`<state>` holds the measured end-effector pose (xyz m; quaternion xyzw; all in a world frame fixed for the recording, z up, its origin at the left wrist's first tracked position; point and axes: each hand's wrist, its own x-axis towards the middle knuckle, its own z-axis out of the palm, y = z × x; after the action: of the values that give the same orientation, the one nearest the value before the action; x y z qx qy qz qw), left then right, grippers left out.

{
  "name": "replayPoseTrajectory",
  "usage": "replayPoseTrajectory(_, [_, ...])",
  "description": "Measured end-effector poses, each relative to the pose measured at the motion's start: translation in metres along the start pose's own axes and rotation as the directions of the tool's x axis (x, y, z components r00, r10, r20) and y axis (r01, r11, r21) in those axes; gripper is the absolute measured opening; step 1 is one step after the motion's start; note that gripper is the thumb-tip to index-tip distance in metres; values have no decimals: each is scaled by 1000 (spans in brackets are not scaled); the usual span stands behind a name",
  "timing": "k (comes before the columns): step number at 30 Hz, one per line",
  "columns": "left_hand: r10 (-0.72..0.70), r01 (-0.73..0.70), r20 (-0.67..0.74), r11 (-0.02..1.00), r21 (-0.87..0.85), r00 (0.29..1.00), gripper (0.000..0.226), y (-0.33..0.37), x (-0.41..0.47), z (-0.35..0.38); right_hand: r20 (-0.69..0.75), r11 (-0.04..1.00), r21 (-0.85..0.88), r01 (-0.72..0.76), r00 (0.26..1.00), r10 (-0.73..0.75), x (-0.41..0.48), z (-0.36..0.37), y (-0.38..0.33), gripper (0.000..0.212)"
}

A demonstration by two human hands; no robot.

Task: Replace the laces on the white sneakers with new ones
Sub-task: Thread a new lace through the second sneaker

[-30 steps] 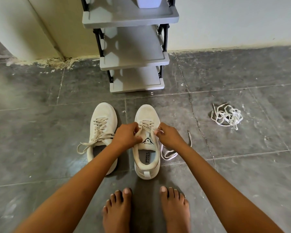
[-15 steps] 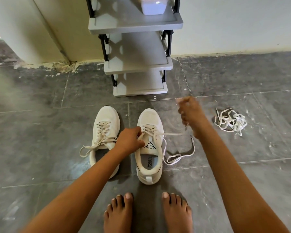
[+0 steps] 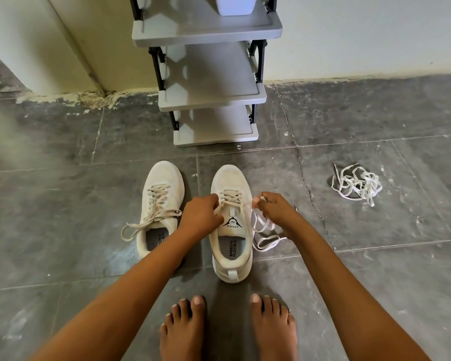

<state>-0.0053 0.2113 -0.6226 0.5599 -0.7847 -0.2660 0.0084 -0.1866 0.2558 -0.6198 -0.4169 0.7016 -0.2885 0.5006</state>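
Observation:
Two white sneakers stand side by side on the grey tiled floor. The left sneaker (image 3: 162,204) keeps its beige lace fully threaded, ends loose. My left hand (image 3: 202,213) grips the left edge of the right sneaker (image 3: 231,227) at its eyelets. My right hand (image 3: 275,208) pinches the lace (image 3: 264,237) of that sneaker beside its right eyelets; the freed length trails in loops on the floor to the right. A tangled bundle of white laces (image 3: 357,183) lies on the floor further right.
A grey tiered shoe rack (image 3: 211,92) stands against the wall just behind the sneakers, a white box (image 3: 235,5) on an upper shelf. My bare feet (image 3: 227,329) are planted just in front of the right sneaker.
My right hand, which had pulled the lace up and out to the right half a second ago, has come back down to the right sneaker's eyelets. My left hand stays on the sneaker.

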Motion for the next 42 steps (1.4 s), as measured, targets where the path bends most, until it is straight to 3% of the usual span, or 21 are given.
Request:
replayPoseTrajectory(6, [-27,27,16,998,-60,1000,25,-2,0,-3,152,991,-27,-129,980,131,-7,-17,-3,29])
replayPoseTrajectory(12, [-21,22,11,999,-47,1000,24,0,0,-3,310,935,-57,-351,884,351,-11,-31,13,45])
replayPoseTrajectory(15, [-22,23,15,998,-52,1000,24,1,0,-3,158,911,-158,-382,901,405,-5,-32,29,34])
replayPoseTrajectory(18, [-19,20,18,998,-52,1000,24,0,1,-2,-74,893,-80,-443,896,438,5,-36,52,18])
replayPoseTrajectory(20, [-13,13,12,999,-51,1000,24,-1,1,-2,-211,876,-225,-427,899,384,9,-41,64,10])
replayPoseTrajectory(23, [-10,10,10,999,-52,1000,23,-2,1,-1,-387,829,-383,-408,885,256,7,-43,71,28])
replayPoseTrajectory(27, [3,-3,-17,999,-41,1000,23,-2,0,-1,-440,829,-358,-430,860,256,9,-40,77,36])
replayPoseTrajectory(32, [14,-21,-81,996,-85,997,23,-3,-7,3,-479,791,-384,-477,835,271,11,-39,78,19])
replayPoseTrajectory(34, [3,-19,-109,990,-139,994,29,-3,-10,5,-479,834,-366,-412,852,211,14,-41,79,15])
replayPoseTrajectory(38, [-110,67,-128,952,-298,986,26,-5,-13,6,-457,961,-261,-88,888,-43,19,-41,59,9])
replayPoseTrajectory(42, [-200,179,28,790,-587,979,15,-7,-11,-2,-339,952,-155,265,890,-304,15,-25,17,16])
